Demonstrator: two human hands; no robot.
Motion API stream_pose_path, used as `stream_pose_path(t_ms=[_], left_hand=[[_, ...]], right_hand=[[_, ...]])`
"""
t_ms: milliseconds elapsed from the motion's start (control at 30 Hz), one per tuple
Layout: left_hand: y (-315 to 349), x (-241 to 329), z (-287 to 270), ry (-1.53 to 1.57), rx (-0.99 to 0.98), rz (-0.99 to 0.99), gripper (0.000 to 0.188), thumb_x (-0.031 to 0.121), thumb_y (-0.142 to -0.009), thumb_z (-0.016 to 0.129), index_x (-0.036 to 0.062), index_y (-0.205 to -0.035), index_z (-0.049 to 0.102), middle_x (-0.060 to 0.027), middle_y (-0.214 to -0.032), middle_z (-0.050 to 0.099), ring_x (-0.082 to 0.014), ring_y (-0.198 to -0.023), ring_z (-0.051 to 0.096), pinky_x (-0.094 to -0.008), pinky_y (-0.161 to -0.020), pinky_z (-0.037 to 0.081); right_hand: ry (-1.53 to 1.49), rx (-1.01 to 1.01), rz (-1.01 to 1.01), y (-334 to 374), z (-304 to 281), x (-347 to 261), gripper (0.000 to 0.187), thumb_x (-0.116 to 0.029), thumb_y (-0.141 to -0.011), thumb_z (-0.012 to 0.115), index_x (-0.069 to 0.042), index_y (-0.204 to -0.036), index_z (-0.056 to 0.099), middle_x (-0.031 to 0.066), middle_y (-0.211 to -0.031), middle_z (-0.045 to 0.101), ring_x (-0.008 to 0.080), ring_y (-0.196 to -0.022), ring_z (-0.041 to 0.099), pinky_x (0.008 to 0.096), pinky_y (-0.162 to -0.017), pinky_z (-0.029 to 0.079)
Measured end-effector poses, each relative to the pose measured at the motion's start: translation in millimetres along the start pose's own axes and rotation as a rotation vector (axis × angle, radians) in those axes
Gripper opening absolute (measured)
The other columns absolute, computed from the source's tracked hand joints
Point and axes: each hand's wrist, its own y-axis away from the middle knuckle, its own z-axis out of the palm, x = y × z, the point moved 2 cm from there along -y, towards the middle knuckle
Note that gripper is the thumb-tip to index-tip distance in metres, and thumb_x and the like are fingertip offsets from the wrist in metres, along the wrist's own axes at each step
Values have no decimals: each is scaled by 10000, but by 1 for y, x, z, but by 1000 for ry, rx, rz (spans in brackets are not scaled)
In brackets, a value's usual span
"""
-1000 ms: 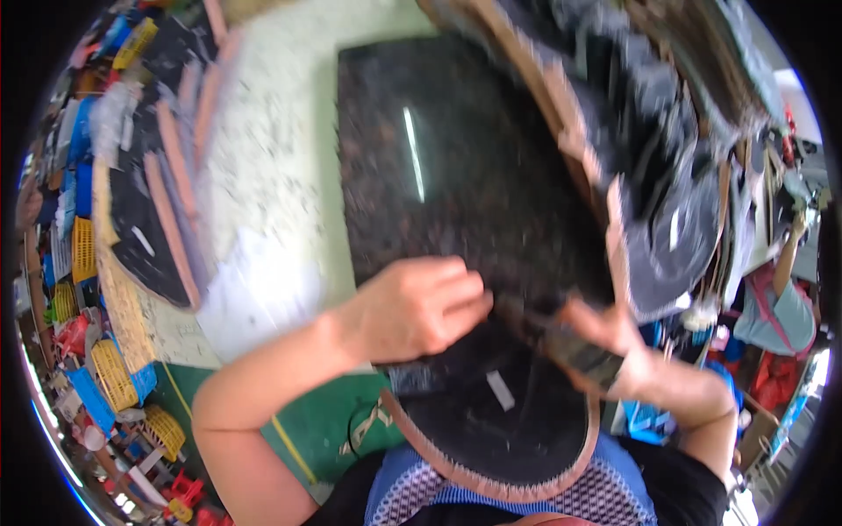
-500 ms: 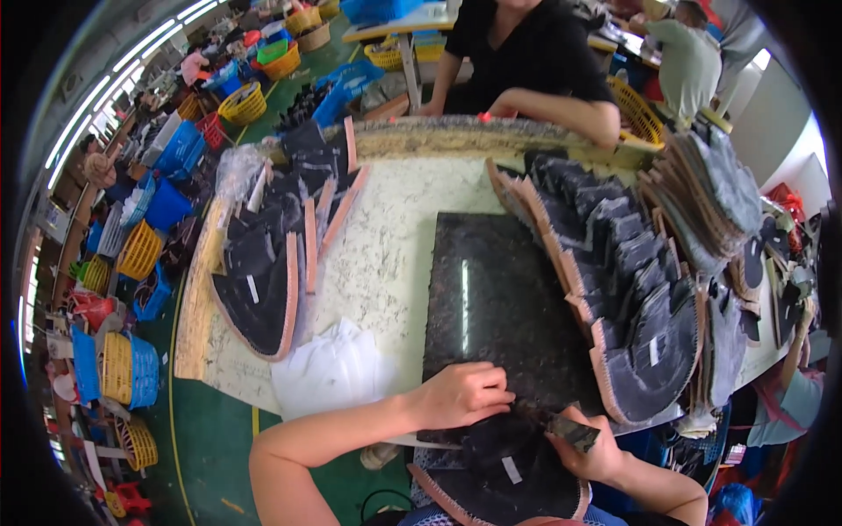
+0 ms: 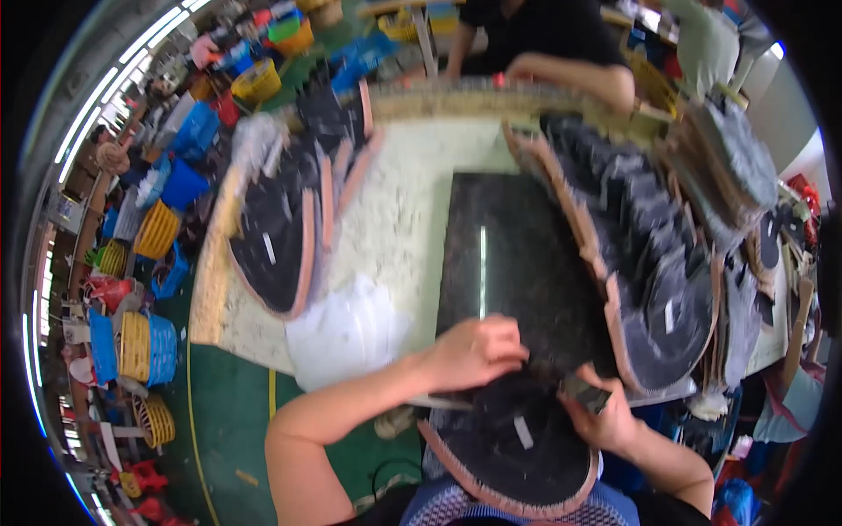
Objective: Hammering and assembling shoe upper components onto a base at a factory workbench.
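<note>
A black shoe upper [image 3: 491, 451] with a tan stitched rim and a small white label hangs at the near edge of the table, against my body. My left hand [image 3: 482, 352] is closed, its fingertips pinching the upper's far edge just over the dark slab [image 3: 526, 263]. In my right hand [image 3: 610, 421] is a small dark block-shaped tool [image 3: 586, 394], held beside the upper's right side. Its working end is blurred, and I cannot tell whether it touches the upper.
Overlapping black uppers [image 3: 662, 263] lie right of the slab, with more uppers [image 3: 272, 237] at left. A white cloth bundle [image 3: 346, 333] sits near the front edge. Grey stacked pieces [image 3: 724, 167] stand far right. Across the table is a person in black [image 3: 553, 44].
The view has tilted down, so the table sits higher in the picture and more of the upper shows. Both hands keep their hold, with little movement.
</note>
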Motion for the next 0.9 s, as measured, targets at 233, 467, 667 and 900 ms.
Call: stream_pose_path(t_ms=[233,467,667,900], left_hand=[[-5,-12,-12,98,6,-9,145,97,-750,813,35,-864,748,-47,-830,640,-229,-782,647,-340,-666,523],[5,-15,-1,31,-4,94,125,65,-741,803,51,-848,740,-16,-816,619,-203,-739,613,-324,-614,502],[9,-7,3,-65,-3,123,179,54,-708,805,39,-865,720,-30,-810,614,-206,-711,600,-323,-584,484],[1,-8,-6,-85,29,121,221,51,-678,819,20,-875,724,-44,-803,616,-226,-719,612,-328,-591,490]], right_hand=[[-1,-47,96,-11,-4,-11,161,20,-877,709,11,-1002,607,194,-831,610,382,-690,671,339,-561,501],[-73,-183,159,-19,-13,2,166,-2,-891,691,-2,-1032,603,145,-812,625,279,-665,689,344,-565,503],[56,-287,41,-21,-14,0,249,-22,-826,705,-53,-1070,667,64,-807,626,240,-657,690,341,-532,523],[108,-309,6,-21,-13,5,298,-12,-817,710,-62,-1108,670,83,-829,610,255,-615,665,351,-508,511]])
